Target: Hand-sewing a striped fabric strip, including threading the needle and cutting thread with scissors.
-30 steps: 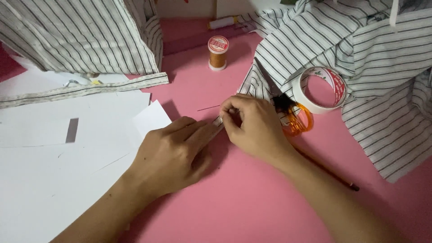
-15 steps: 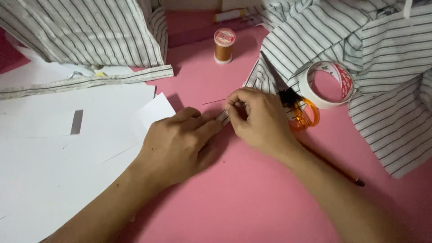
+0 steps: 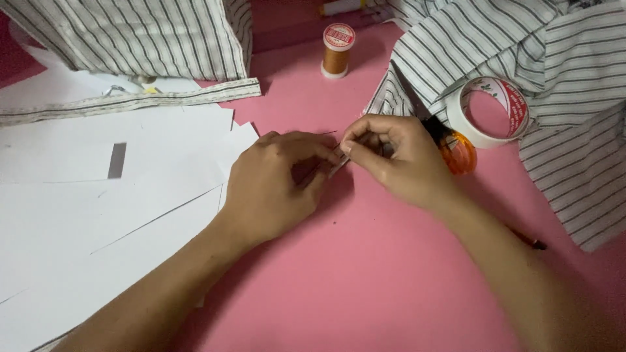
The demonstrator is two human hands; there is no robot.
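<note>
My left hand and my right hand meet over the pink table surface. Between their fingertips they pinch a small, narrow strip of striped fabric; most of it is hidden by the fingers. A thin needle or pin tip shows just above my left fingers. Behind my right hand lie scissors with orange handles, partly covered by it.
White paper sheets cover the left side, with a folded striped band across them. Striped shirt fabric lies at the back left and right. A brown thread spool, a tape roll and a dark pencil are nearby.
The view has shifted slightly, so everything sits lower and further right in the frame. Both hands stay together on the small strip, with my left fingers curled closer over it.
</note>
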